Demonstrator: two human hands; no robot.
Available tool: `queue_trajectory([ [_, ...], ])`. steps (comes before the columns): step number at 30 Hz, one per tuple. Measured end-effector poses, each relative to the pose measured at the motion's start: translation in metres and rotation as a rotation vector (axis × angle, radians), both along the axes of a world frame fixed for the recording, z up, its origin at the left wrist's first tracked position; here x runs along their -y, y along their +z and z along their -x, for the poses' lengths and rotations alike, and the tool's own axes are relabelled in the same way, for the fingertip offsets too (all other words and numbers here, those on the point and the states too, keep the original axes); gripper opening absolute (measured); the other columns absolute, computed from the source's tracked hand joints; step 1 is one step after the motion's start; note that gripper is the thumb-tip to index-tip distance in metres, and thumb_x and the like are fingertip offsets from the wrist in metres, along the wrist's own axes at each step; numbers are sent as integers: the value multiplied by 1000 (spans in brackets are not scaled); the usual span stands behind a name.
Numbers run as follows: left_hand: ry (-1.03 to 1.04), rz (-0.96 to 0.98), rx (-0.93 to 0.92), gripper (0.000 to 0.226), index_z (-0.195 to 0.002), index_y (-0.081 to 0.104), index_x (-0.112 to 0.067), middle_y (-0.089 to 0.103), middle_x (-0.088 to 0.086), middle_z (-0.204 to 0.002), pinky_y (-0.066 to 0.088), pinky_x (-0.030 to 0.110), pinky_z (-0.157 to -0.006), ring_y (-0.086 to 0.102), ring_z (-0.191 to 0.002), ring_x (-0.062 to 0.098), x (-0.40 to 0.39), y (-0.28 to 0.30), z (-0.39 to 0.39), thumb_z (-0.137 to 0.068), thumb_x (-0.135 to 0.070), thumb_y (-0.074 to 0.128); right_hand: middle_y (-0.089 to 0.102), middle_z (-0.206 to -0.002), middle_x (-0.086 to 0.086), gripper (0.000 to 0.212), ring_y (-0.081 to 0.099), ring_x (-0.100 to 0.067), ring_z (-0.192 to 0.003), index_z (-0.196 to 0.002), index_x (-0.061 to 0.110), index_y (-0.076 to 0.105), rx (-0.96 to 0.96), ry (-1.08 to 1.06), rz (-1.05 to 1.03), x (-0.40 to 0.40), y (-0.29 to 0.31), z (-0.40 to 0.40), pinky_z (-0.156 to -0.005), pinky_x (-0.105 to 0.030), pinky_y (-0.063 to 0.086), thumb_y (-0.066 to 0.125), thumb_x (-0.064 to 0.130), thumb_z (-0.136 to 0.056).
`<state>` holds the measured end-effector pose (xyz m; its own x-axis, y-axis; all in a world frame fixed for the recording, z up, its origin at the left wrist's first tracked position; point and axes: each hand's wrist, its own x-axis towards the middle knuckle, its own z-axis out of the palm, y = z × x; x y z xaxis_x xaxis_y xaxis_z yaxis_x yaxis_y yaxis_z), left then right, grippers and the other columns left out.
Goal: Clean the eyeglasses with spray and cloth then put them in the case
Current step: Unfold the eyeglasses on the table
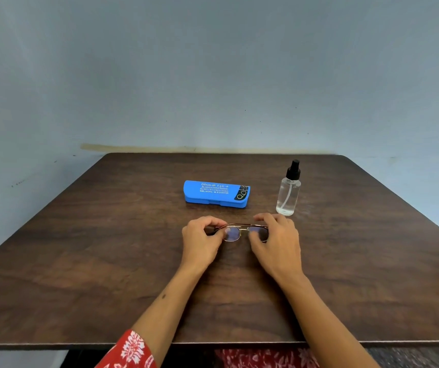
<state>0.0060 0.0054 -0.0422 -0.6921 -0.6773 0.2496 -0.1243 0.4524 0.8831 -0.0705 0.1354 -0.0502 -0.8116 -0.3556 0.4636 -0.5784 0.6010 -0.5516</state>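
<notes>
Thin metal-framed eyeglasses (235,232) with folded temples sit just above the middle of the dark wooden table (106,248). My left hand (201,241) pinches the frame's left end with curled fingers. My right hand (275,239) grips the right lens end, covering most of it. Behind the glasses lies a closed blue eyeglass case (217,193) with white print. To its right stands a clear spray bottle (288,189) with a black nozzle, upright. No cloth shows in view.
A pale blue wall (213,75) rises right behind the table's far edge. The table's near edge runs across the bottom, with red patterned clothing (130,351) below it.
</notes>
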Motion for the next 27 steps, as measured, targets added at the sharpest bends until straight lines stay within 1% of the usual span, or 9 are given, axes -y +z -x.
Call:
queue_trajectory([
  [2,-4,14,0,13,-76,72,-26,65,-18,-73,41,7,-67,61,-76,1,1,0,1,-74,-14,76,57,-112,2,28,46,-16,-108,-112,23,63,-63,54,-44,2,0,1,-88,-27,33,59,28,-85],
  [6,-3,37,1,11,-80,73,-22,66,-16,-75,41,5,-65,60,-76,-2,0,1,0,-74,-13,75,51,-125,6,30,37,-14,-123,-120,29,58,-127,142,-146,3,-4,2,-95,-28,21,46,38,-94],
  [8,-8,43,-11,11,-79,73,-21,65,-16,-73,41,2,-64,60,-74,-3,0,0,0,-74,-12,76,52,-122,8,28,36,-12,-123,-118,31,59,-132,158,-162,2,-4,2,-91,-26,16,47,37,-94],
  [10,-14,43,-18,11,-77,73,-22,67,-16,-73,40,0,-64,61,-74,-2,0,-1,1,-73,-12,76,53,-115,9,23,38,-11,-118,-113,32,61,-135,164,-157,3,-3,2,-87,-23,13,51,34,-93],
  [16,-6,73,-10,11,-78,73,-20,68,-11,-75,41,1,-63,61,-73,-1,1,-1,2,-73,-10,76,53,-93,7,13,42,-11,-93,-97,30,66,-113,126,-53,4,1,3,-75,-27,20,55,30,-92],
  [18,-5,80,-9,10,-79,73,-19,66,-14,-72,40,0,-64,59,-71,-3,0,0,2,-73,-10,76,55,-88,5,11,45,-14,-87,-94,27,66,-126,101,5,4,1,4,-73,-28,25,56,27,-92],
  [20,-1,81,-14,10,-79,74,-18,64,-16,-70,39,-2,-63,58,-69,-4,-1,0,2,-74,-10,76,57,-83,2,9,48,-17,-82,-92,23,66,-146,73,75,4,1,3,-71,-31,34,57,25,-92],
  [22,2,104,-19,9,-78,74,-19,64,-16,-69,38,-1,-62,58,-68,-3,-1,0,2,-74,-11,76,57,-83,1,10,48,-18,-81,-94,20,65,-142,56,143,4,2,2,-70,-32,40,56,23,-92],
  [27,0,167,-33,8,-79,74,-18,63,-15,-71,40,1,-63,57,-68,-1,-2,-2,2,-73,-16,78,56,-84,2,13,51,-17,-80,-99,15,63,-107,4,288,1,3,0,-65,-31,39,52,19,-94],
])
